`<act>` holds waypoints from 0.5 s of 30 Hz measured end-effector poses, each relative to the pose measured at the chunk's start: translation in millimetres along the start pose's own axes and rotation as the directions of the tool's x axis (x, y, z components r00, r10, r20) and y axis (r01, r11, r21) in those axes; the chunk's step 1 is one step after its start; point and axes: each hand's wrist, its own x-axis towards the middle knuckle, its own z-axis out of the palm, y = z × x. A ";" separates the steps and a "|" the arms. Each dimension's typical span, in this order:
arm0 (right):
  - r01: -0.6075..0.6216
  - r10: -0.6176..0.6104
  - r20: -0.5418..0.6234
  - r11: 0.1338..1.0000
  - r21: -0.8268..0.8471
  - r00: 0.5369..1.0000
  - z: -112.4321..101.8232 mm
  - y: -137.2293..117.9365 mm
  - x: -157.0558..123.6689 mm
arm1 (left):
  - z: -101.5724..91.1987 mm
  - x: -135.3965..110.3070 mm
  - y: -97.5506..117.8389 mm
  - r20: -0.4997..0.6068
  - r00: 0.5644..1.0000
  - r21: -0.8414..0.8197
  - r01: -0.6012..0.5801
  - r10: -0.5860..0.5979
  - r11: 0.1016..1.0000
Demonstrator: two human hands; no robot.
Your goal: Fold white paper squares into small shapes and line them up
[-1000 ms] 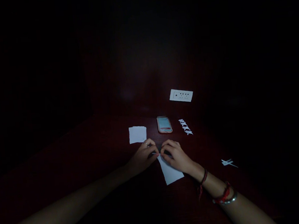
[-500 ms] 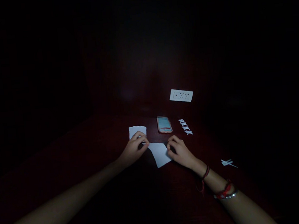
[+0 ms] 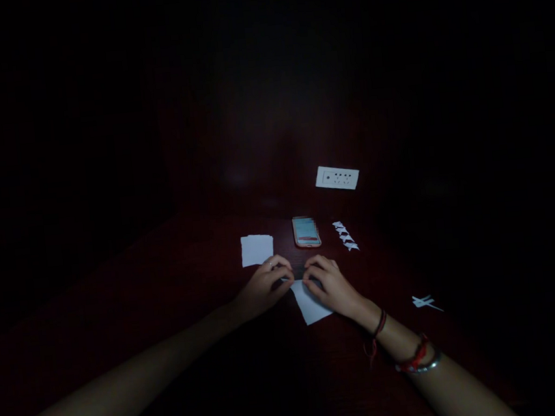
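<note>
A small white sheet of paper (image 3: 311, 307) lies on the dark red table (image 3: 177, 289) in front of me. My left hand (image 3: 265, 286) pinches its far left edge with curled fingers. My right hand (image 3: 331, 284) rests on the sheet's right side, its fingers curled onto the far edge beside the left hand's fingertips. Red threads and a metal bangle circle my right wrist.
A white square stack of paper (image 3: 256, 249) lies just beyond my left hand. A phone (image 3: 306, 231) with a lit screen sits behind my hands, a row of small folded paper pieces (image 3: 345, 235) to its right. Thin paper strips (image 3: 426, 301) lie further right. A white wall socket (image 3: 337, 177) is behind.
Half a second ago my hands were apart at the sheet's two sides; now they have come together at its far edge, and the sheet sits nearer to me.
</note>
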 end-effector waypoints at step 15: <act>-0.032 0.017 0.108 0.990 0.140 0.994 1.2 15.6 -3.7 | -13.0 -1.8 -24.5 -0.047 0.996 0.064 0.078 -0.075 0.995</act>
